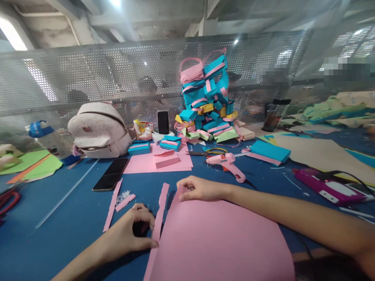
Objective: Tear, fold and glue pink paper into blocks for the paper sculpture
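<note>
A large pink paper sheet (225, 242) bends over the near edge of the blue table. My right hand (202, 188) is closed on the sheet's far left corner, thumb curled against the fingers. Along the sheet's left edge runs a narrow, rough-edged pink paper strip (159, 212). A gap parts it from the sheet at the far end; lower down the two meet, and I cannot tell whether they are joined. My left hand (134, 228) has thumb and fingertips on this strip, pinching its left side. Left of it lie torn pink scraps (113, 207) and a silvery snowflake-like piece (123, 198).
Behind the hands lie a pink glue gun (228, 164), scissors (208, 152) and a black phone (111, 174). Blue, pink and yellow paper boxes (205, 101) are piled by the mesh partition. A white backpack (99, 130), bottle (49, 140) and purple device (331, 187) stand around.
</note>
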`<state>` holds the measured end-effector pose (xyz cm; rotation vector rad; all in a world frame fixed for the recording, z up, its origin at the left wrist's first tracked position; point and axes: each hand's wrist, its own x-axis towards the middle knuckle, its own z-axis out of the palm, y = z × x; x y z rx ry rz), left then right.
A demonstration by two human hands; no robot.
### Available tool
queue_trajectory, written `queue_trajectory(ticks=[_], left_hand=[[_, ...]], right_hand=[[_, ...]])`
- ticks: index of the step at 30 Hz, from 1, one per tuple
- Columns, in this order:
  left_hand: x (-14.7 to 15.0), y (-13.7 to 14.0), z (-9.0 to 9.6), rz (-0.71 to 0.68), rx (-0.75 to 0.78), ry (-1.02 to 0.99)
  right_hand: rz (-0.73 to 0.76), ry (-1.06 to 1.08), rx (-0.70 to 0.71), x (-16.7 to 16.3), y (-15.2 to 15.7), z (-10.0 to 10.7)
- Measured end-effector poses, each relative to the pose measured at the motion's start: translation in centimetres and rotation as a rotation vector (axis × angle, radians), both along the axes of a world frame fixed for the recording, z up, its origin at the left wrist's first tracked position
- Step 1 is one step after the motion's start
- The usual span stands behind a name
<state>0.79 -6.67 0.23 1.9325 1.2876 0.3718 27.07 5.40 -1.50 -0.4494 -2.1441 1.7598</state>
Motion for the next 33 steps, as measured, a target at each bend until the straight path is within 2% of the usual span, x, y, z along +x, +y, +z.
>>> queue_trajectory(ticks=[12, 18, 23, 29, 33], left_hand=[[-0.05, -0.38, -0.19, -0.041, 0.023, -0.012], [-0.4, -0.47, -0.48, 0.005, -0.005, -0.015], [-0.43, -0.45, -0.49, -0.056, 0.021, -0.022], [-0.36, -0.57, -0.29, -0.042, 0.019, -0.017], [-0.24, -0.61, 0.14, -0.084, 0.007, 0.016]], right_hand=[[0.002, -0.01, -0.017, 0.03, -0.16, 0.32], [-0.002, -0.01, -0.011, 0.03, -0.16, 0.36], [-0.005, -0.019, -0.005, 0.04, -0.22, 0.48], [-0.007, -0.018, -0.008, 0.06, -0.26, 0.5], [-0.007, -0.021, -0.009, 0.05, -0.25, 0.4]])
